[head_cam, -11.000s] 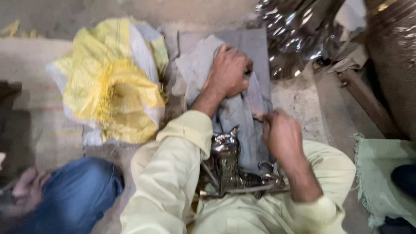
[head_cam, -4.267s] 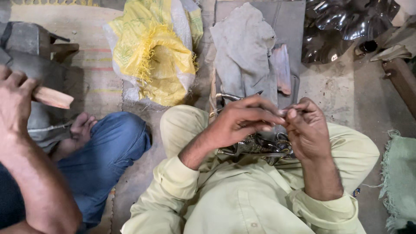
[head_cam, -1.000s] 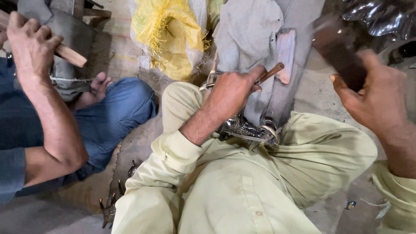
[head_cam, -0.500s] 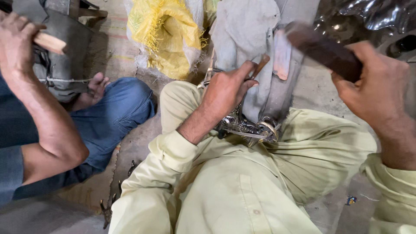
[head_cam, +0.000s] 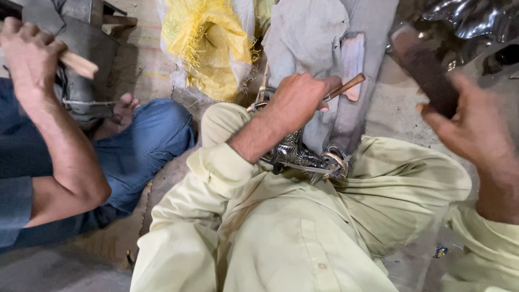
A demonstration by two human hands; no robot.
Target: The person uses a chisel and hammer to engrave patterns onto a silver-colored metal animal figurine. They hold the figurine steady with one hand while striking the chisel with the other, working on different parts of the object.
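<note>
My left hand [head_cam: 300, 98] is closed around a thin punch with a wooden handle [head_cam: 346, 86], its tip pointing down toward an ornate silvery metal piece [head_cam: 303, 157] that rests in my lap between my knees. My right hand [head_cam: 476, 127] is raised at the right and grips a dark, worn block-like mallet [head_cam: 424, 67], well apart from the punch. The punch's tip is hidden behind my left hand.
A grey cloth [head_cam: 308, 38] and a yellow sack [head_cam: 208, 46] lie ahead on the floor. To the left sits a co-worker in blue jeans [head_cam: 146, 146], a hand [head_cam: 30, 51] gripping a wooden handle over a grey metal block [head_cam: 89, 59]. Crumpled shiny foil [head_cam: 465, 19] is at the top right.
My right hand keeps the dark mallet raised, shifting slightly. The left hand stays on the punch over the metal piece. The co-worker's hand with the wooden handle has moved a little.
</note>
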